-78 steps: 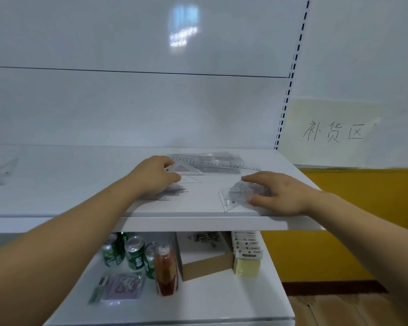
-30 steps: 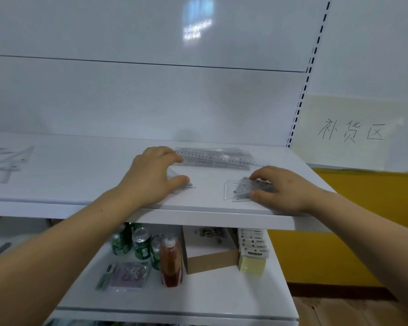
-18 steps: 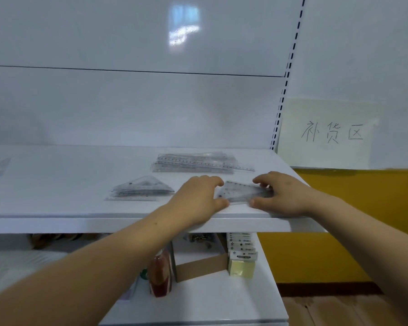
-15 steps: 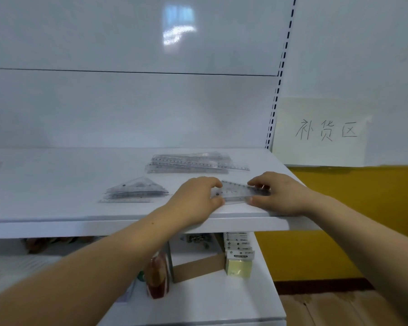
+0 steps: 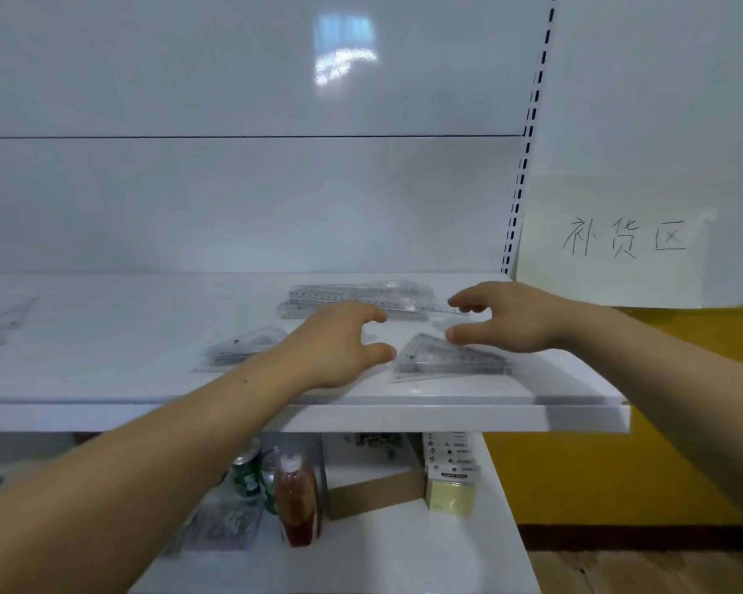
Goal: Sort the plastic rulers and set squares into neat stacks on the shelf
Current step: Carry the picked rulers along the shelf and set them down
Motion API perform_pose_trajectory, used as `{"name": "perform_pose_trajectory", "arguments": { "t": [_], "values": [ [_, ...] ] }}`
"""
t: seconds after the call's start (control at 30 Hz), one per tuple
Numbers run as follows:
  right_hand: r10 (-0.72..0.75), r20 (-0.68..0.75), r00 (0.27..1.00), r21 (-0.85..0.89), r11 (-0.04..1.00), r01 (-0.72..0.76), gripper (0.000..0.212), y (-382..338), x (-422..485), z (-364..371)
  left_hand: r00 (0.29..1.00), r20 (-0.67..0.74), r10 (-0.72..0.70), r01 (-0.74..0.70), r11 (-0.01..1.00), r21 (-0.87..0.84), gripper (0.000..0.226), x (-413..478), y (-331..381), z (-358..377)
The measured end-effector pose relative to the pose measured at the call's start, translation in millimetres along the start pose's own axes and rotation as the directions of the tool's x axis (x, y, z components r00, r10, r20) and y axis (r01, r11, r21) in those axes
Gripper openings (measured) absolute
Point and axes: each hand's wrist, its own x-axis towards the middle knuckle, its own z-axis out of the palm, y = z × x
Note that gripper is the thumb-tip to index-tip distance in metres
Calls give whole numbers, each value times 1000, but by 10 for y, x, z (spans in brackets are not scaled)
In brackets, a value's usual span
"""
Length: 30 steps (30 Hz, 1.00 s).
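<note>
The fingers of the left hand [image 5: 337, 342] are standing apart in a loose curve, the thumb low and the index finger higher, and they are holding nothing. The right hand [image 5: 515, 319] is making the mirror shape: its thumb and fingers are also parted, with nothing between them. The two thumbs are pointing toward each other.

Between and just below the thumbs, the front stack of set squares [image 5: 447, 358] is lying flat. The left thumb tip is sitting just beside its left corner, and the right thumb is hovering over its upper point. I cannot tell if either one is really touching the plastic. The long edge of this stack is running left to right, nearly parallel to the shelf front, so in my judgement both hands are placed to press it from its two ends. The right hand is looking slightly nearer, being partly above the stack.

Behind the fingertips, the stack of rulers [image 5: 361, 295] is lying with its long axis also left to right. A second stack of set squares [image 5: 241, 347] is lying left of the left wrist, apart from the first.

The white shelf [image 5: 404, 418] is carrying all three stacks. Below it, a lower shelf [image 5: 404, 550] is holding green cans [image 5: 245, 478], a red bottle [image 5: 297, 508] and a cardboard box [image 5: 374, 495]. At the right, a paper sign [image 5: 618, 242] is hanging above a yellow wall [image 5: 618, 443].
</note>
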Motion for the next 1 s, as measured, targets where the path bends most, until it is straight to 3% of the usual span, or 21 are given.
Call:
{"name": "perform_pose_trajectory", "arguments": {
  "t": [0.33, 0.77, 1.0],
  "values": [
    [-79, 5, 997, -130, 988, 79, 75, -1190, 820, 42, 967, -25, -255, 256, 957, 139, 60, -485, -1186, -842],
    [-364, 45, 930, -107, 924, 367, 71, -4216, 1792, 994, 836, -135, -531, 547, 826, 136, 62, -2156, -3487, -1994],
    [-420, 108, 901, -112, 895, 431, 73, -5434, 2303, 1366, 739, -187, -648, 669, 737, 89, 59, -2720, -4424, -2507]
  ]
}}
